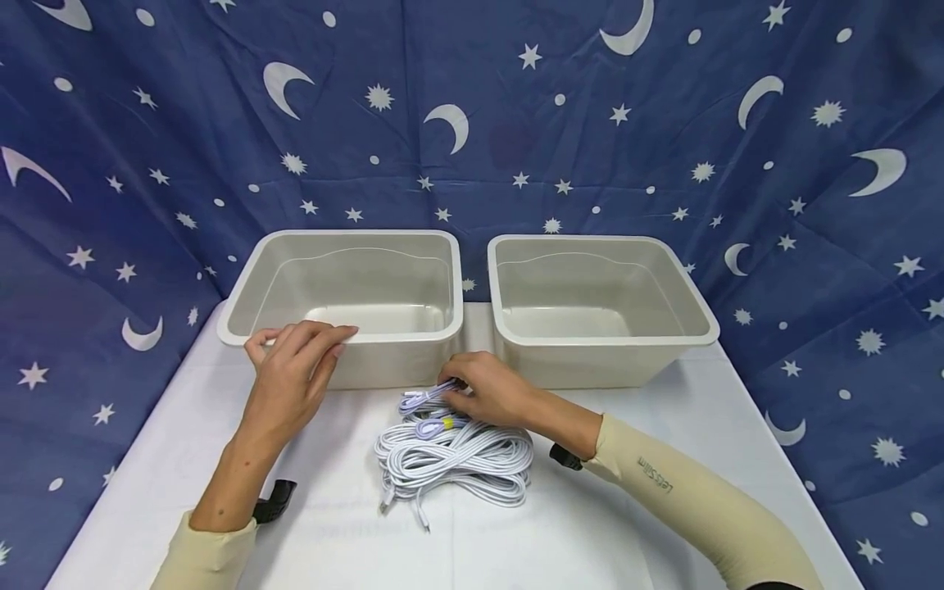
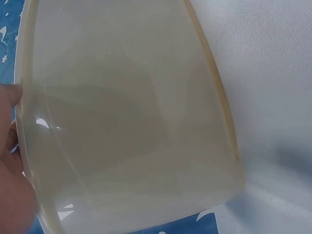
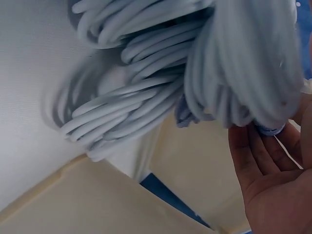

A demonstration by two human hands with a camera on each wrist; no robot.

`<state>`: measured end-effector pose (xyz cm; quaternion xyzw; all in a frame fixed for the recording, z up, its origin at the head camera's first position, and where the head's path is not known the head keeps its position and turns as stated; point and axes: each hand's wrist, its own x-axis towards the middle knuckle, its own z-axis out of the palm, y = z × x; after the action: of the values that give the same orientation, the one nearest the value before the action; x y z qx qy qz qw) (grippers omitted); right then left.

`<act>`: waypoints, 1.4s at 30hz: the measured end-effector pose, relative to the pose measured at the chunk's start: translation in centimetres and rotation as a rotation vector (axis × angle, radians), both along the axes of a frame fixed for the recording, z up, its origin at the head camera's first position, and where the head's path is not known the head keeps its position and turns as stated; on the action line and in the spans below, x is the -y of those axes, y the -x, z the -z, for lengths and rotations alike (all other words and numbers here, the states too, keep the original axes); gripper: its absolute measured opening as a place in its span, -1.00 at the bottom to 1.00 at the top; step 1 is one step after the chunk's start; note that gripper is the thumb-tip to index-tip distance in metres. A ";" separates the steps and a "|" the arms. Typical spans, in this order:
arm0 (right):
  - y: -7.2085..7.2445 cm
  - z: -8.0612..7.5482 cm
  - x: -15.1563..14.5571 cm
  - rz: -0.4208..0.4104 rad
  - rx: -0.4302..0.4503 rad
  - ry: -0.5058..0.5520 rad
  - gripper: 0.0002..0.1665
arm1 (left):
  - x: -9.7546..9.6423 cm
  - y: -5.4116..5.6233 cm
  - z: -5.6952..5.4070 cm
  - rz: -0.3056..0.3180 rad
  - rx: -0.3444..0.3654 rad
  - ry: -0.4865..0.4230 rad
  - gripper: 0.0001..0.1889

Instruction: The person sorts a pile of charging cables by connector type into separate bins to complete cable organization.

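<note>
My left hand (image 1: 291,369) rests on the front rim of the left light grey plastic bin (image 1: 391,360), its fingers reaching over the edge. In the left wrist view the bin's outer wall (image 2: 122,122) fills most of the picture, with fingertips at the rim. A pile of coiled white cables (image 1: 457,463) lies on the table before the bins. At the pile's far end my right hand (image 1: 487,389) pinches a coiled cable bundle (image 1: 424,400). In the right wrist view, thick cable loops (image 3: 243,58) partly hide the fingers.
A second light grey bin (image 1: 590,360) stands to the right, with a narrow gap between the two. Both bins stand on a white-covered table (image 1: 560,533). Behind and beside it hangs a blue curtain (image 1: 487,98) with moons and stars. A yellow tie (image 1: 447,423) marks one cable.
</note>
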<state>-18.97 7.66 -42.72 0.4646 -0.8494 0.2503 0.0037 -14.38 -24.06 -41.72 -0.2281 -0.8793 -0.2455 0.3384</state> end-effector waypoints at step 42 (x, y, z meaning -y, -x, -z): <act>1.4 -6.2 0.2 0.043 -0.092 0.466 -0.86 | -0.1 0.0 -0.1 -0.014 0.011 -0.013 -0.69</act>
<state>-20.37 7.45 -36.50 0.4440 -0.7773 0.4180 0.1549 -14.40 -23.94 -41.60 -0.2185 -0.8812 -0.2501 0.3365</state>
